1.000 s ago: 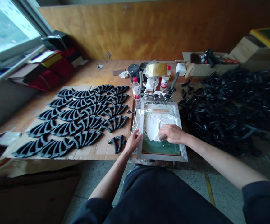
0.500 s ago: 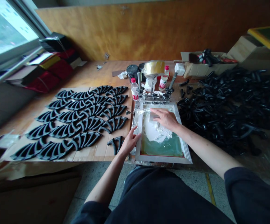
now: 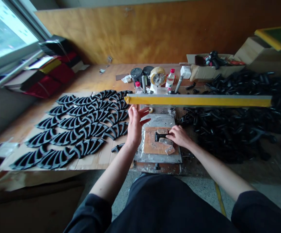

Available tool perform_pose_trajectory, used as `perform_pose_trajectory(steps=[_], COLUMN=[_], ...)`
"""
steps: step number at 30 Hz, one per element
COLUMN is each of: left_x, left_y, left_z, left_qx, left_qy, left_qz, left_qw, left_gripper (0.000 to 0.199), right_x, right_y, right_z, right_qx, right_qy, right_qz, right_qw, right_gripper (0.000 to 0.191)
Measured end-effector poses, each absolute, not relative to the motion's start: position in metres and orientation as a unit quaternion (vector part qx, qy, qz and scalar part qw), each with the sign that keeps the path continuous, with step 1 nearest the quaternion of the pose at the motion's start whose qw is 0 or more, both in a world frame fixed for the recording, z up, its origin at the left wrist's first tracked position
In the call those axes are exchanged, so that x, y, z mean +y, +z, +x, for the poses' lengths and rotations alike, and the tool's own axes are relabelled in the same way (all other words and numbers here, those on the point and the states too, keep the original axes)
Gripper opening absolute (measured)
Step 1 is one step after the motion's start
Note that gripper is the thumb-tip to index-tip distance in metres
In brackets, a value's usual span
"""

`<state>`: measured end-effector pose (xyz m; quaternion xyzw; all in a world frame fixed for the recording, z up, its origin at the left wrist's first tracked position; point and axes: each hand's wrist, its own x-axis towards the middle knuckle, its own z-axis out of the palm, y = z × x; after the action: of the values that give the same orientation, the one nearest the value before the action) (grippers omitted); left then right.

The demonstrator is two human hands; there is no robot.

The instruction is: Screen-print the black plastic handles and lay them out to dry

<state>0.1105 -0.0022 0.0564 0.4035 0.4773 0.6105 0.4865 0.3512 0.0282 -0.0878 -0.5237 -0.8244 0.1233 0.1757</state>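
Centre: base plate point(image 3: 163, 120) on table point(image 3: 99, 81); block point(image 3: 152, 149) on plate; single part point(image 3: 161, 136) on block. Raised frame point(image 3: 198, 101) beyond block. Left of plate: rows of parts point(image 3: 74, 120) on cardboard point(image 3: 108, 152). Right: heap of parts point(image 3: 227, 129). Behind frame: tubs point(image 3: 136, 75), tape roll point(image 3: 157, 77) between bottles point(image 3: 170, 80). Behind heap: open carton point(image 3: 203, 75). Rearmost: upright board point(image 3: 130, 35).

holds the left hand point(image 3: 135, 127) raised, fingers loosely parted and slightly bent, some pointing up, others inward; slants the left forearm point(image 3: 117, 170) up from the lower left, wrist nearly straight; has the right hand point(image 3: 179, 135) a little lower, back uppermost, fingers drawn together in a pinch; stretches the right forearm point(image 3: 215, 165) diagonally from the lower right, bare like the left
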Motion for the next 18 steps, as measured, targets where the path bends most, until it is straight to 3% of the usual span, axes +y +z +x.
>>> perform_pose_trajectory(steps=[2,4,7,11,15,18], left_x=[-0.020,-0.043,-0.073,-0.085,-0.096,-0.112], left_y=[0.028,-0.004,-0.039,-0.052,-0.072,-0.099], left_z=[0.120,0.132,0.146,0.115,0.020,-0.044], left_qx=[0.511,0.539,0.530,0.576,0.721,0.830], left_qy=[0.551,0.412,0.351,0.422,0.416,0.315], left_qz=[0.360,0.306,0.208,0.194,0.236,0.231], left_qw=[0.553,0.668,0.743,0.673,0.502,0.398], left_gripper=[0.058,0.060,0.053,0.045,0.045,0.043], right_x=[0.012,-0.003,-0.026,-0.032,0.014,0.049], right_y=[-0.091,-0.085,-0.067,-0.051,-0.060,-0.082], right_z=[0.322,0.300,0.277,0.293,0.389,0.461], right_qx=[-0.836,-0.818,-0.833,-0.887,-0.798,-0.708], right_qy=[0.108,0.112,0.126,0.170,0.079,0.014], right_qz=[-0.527,-0.558,-0.524,-0.382,-0.562,-0.685], right_qw=[0.112,0.082,0.124,0.194,0.204,0.174], right_gripper=[0.020,0.017,0.017,0.015,0.028,0.037])
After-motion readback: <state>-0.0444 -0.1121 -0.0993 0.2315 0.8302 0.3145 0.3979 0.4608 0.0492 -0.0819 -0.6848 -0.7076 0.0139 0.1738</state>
